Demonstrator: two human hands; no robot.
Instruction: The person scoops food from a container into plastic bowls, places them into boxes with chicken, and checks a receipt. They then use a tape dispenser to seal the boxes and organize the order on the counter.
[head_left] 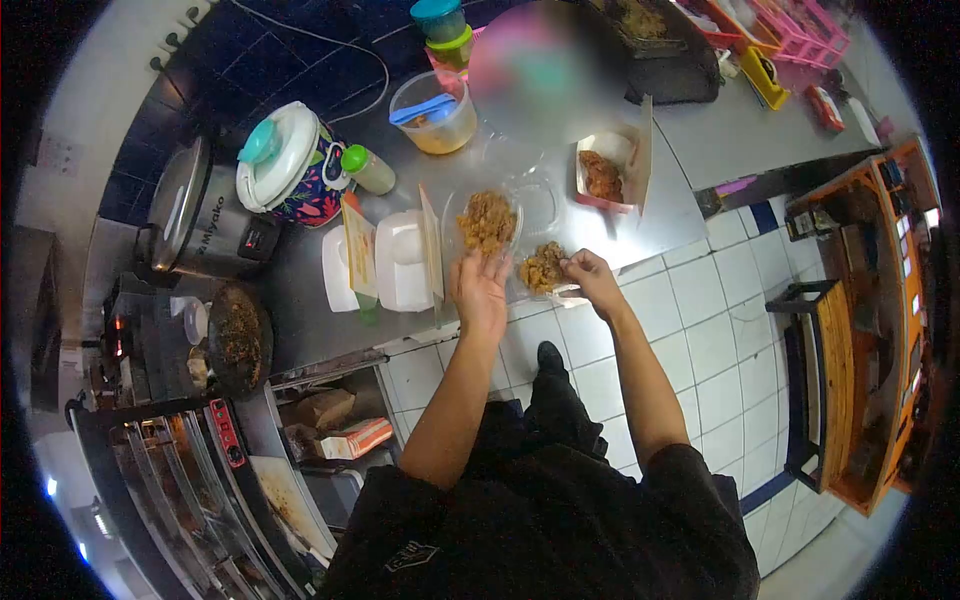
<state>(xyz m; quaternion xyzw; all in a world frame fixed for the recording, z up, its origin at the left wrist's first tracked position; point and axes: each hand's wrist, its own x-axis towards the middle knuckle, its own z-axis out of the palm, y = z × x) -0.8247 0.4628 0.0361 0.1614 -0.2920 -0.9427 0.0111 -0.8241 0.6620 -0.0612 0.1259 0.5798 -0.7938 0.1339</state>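
The left hand (482,300) is lying at the near edge of a clear plastic box (541,204), its fingers stretching forward, unclenched and slightly apart, just touching the side that is holding the bigger heap of brown rice-like food (489,221). The right hand (598,285) is reaching in from the other side, its fingers bending together at the edge of a smaller heap of chunky food (541,267); whether they are grasping the food or the plastic rim, I cannot tell. The plastic box is resting on the metal desk (300,335), near its front edge, and both heaps are sitting in it. Just left of it, two white food boxes (403,264) are standing open side by side. Farther right, a paper box (645,165) is standing open with a reddish-brown piece of meat (600,177) lying inside. Behind the white boxes, a green-capped bottle (370,171) is standing near a flower-patterned jug (308,200). Farther back, a blue spoon (423,108) is lying across a clear tub (455,132). Farthest off, a pink basket (812,38) is sitting at the upper right.
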